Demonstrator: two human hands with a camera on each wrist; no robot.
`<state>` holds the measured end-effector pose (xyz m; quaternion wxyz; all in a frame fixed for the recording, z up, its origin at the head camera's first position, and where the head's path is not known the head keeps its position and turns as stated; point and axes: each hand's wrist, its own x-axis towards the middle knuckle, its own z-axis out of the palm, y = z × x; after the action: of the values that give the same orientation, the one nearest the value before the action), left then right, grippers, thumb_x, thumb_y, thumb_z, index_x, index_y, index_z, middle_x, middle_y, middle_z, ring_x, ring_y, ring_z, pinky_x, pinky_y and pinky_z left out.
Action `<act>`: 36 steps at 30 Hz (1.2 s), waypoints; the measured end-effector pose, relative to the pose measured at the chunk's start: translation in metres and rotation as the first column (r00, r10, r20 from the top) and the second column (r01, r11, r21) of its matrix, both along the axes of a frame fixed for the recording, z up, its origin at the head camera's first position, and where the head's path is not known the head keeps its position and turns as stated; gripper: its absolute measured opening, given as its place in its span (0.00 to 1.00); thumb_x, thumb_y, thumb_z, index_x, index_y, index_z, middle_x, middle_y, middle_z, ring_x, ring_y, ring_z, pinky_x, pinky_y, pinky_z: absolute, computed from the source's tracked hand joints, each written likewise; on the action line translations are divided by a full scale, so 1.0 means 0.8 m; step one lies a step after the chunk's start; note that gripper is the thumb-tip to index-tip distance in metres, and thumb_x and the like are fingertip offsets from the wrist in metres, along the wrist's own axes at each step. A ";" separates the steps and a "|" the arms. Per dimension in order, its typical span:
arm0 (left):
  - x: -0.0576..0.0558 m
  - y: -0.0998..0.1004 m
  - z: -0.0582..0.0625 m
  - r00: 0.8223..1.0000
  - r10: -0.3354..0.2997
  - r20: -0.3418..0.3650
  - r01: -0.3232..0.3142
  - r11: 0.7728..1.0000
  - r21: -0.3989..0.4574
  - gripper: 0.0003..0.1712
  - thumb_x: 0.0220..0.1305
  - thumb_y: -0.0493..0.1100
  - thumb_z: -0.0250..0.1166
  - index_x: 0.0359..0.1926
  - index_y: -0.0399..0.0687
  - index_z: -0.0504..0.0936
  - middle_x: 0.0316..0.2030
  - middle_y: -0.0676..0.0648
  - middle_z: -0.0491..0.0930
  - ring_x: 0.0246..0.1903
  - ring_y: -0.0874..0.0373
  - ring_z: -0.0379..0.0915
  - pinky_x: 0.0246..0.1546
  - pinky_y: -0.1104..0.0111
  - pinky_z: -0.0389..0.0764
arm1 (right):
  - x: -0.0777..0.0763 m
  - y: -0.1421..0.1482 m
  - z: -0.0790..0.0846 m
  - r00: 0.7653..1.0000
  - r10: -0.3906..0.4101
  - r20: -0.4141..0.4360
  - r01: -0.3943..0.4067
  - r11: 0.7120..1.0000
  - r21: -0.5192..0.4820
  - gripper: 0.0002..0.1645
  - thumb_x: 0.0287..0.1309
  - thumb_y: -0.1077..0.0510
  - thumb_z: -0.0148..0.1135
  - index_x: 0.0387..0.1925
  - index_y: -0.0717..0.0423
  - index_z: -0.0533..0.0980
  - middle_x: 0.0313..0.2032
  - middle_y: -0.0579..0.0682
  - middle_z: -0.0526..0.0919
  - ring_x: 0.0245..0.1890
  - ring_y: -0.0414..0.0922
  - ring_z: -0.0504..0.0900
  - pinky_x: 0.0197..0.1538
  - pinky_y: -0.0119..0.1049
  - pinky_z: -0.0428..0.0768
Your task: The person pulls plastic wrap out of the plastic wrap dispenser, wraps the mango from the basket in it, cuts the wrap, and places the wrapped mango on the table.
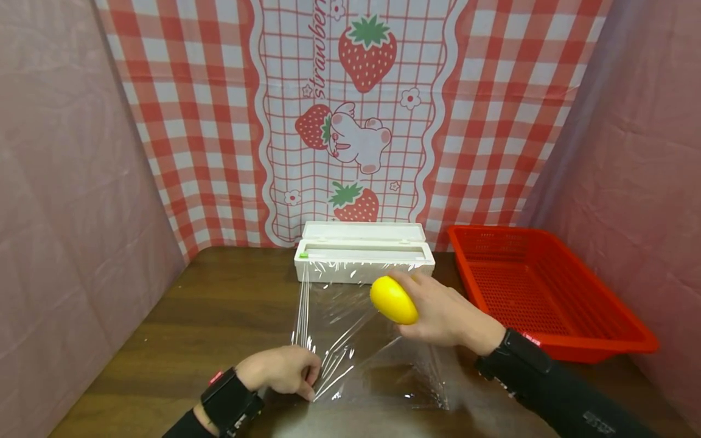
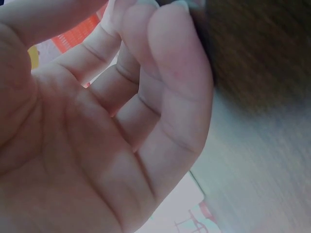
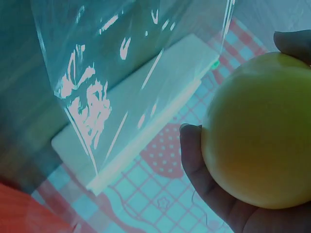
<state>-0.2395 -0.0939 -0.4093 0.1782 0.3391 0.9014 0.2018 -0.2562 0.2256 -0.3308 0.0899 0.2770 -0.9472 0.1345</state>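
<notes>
A sheet of clear plastic wrap (image 1: 350, 347) stretches from a white wrap dispenser (image 1: 364, 272), whose lid stands raised, toward the front of the table. My left hand (image 1: 285, 370) pinches the wrap's near left corner between thumb and fingers; its curled fingers fill the left wrist view. Above the right part of the sheet, my right hand (image 1: 438, 310) holds a smooth yellow oval fruit (image 1: 394, 300), its exact kind unclear. The right wrist view shows fingers and thumb around the fruit (image 3: 262, 131), with the wrap (image 3: 131, 48) and dispenser (image 3: 146, 107) behind.
A red plastic basket (image 1: 531, 286) stands on the right of the brown wooden table (image 1: 181, 340). Behind the dispenser hangs a red-and-white checked cloth (image 1: 208, 121) with strawberries. Pink curtains (image 1: 66, 182) flank both sides.
</notes>
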 end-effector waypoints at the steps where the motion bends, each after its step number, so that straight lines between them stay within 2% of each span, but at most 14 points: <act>1: 0.000 0.000 0.000 1.000 0.001 0.001 -0.001 1.000 0.001 0.19 0.51 0.43 0.80 0.22 0.55 0.74 0.21 0.61 0.70 0.23 0.68 0.66 0.27 0.72 0.70 | 0.001 -0.002 -0.003 1.000 0.014 -0.002 -0.014 1.000 -0.001 0.56 0.41 0.47 0.79 0.72 0.42 0.63 0.51 0.50 0.76 0.39 0.44 0.74 0.34 0.38 0.78; 9: 0.001 -0.002 0.000 1.000 0.006 0.003 -0.006 1.000 0.000 0.19 0.51 0.43 0.80 0.22 0.56 0.73 0.21 0.61 0.70 0.24 0.68 0.65 0.27 0.72 0.69 | 0.013 -0.023 -0.025 0.993 0.116 0.013 -0.117 0.991 0.065 0.57 0.41 0.43 0.78 0.73 0.41 0.62 0.49 0.46 0.75 0.37 0.40 0.73 0.35 0.35 0.78; 16: 0.000 -0.001 -0.001 1.000 -0.002 0.011 0.002 1.000 0.017 0.19 0.51 0.42 0.80 0.22 0.55 0.74 0.19 0.62 0.70 0.22 0.69 0.65 0.26 0.73 0.69 | 0.021 -0.037 -0.044 0.978 0.207 0.019 -0.208 0.971 0.120 0.56 0.43 0.41 0.77 0.74 0.41 0.62 0.49 0.44 0.74 0.37 0.39 0.73 0.35 0.34 0.78; 25: 0.000 0.000 0.002 1.000 -0.011 0.010 0.011 1.000 0.015 0.18 0.52 0.42 0.80 0.22 0.55 0.75 0.20 0.61 0.70 0.22 0.68 0.65 0.26 0.73 0.69 | 0.027 -0.049 -0.066 0.956 0.289 0.049 -0.293 0.937 0.190 0.54 0.46 0.41 0.76 0.74 0.41 0.62 0.46 0.43 0.73 0.40 0.39 0.73 0.35 0.35 0.79; 32: -0.001 0.000 0.003 1.000 -0.019 0.006 0.019 1.000 0.008 0.18 0.53 0.42 0.79 0.23 0.55 0.75 0.20 0.61 0.70 0.23 0.68 0.65 0.26 0.73 0.69 | 0.033 -0.061 -0.076 0.938 0.340 0.070 -0.347 0.918 0.194 0.55 0.47 0.40 0.76 0.75 0.41 0.61 0.49 0.44 0.74 0.42 0.39 0.74 0.39 0.35 0.81; 36: -0.002 0.000 0.002 1.000 -0.024 0.002 0.024 1.000 -0.002 0.18 0.53 0.42 0.79 0.23 0.55 0.75 0.20 0.61 0.70 0.24 0.68 0.65 0.27 0.73 0.69 | 0.039 -0.068 -0.082 0.929 0.365 0.055 -0.368 0.906 0.209 0.55 0.47 0.38 0.76 0.75 0.40 0.61 0.47 0.43 0.73 0.42 0.39 0.74 0.38 0.33 0.80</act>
<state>-0.2411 -0.0941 -0.4076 0.1821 0.3494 0.8973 0.1991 -0.2248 0.1713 -0.3961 0.0254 0.4570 -0.8878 0.0474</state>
